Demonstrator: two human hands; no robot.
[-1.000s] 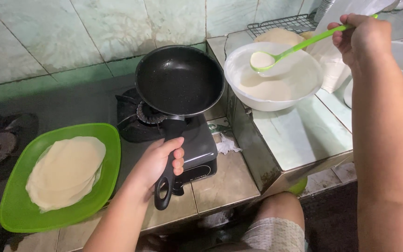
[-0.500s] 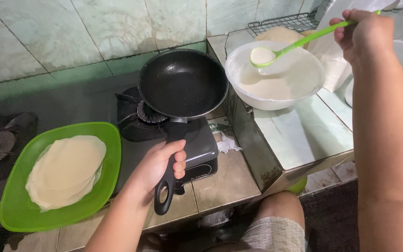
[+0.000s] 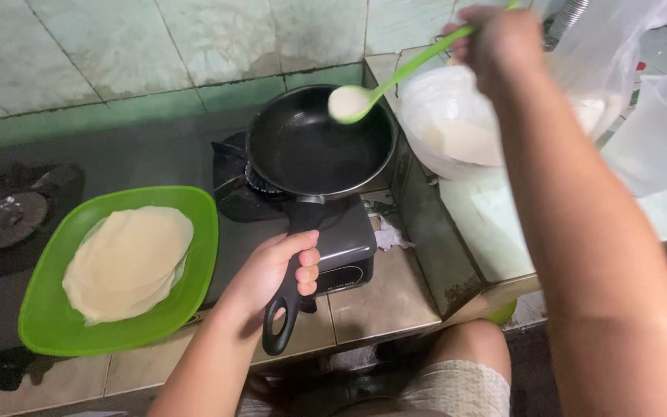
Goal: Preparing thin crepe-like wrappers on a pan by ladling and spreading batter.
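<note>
The right hand [image 3: 499, 42], fingers closed round a green ladle [image 3: 395, 77], has swung its batter-filled bowl from above the white bowl [image 3: 457, 131] to just over the black pan [image 3: 318, 147], so the pour looks imminent. The left hand [image 3: 272, 270] still grips the pan's handle, the pan sitting on the burner. Left of the pan, flat crepes [image 3: 129, 262] lie on a green plate [image 3: 48, 324].
</note>
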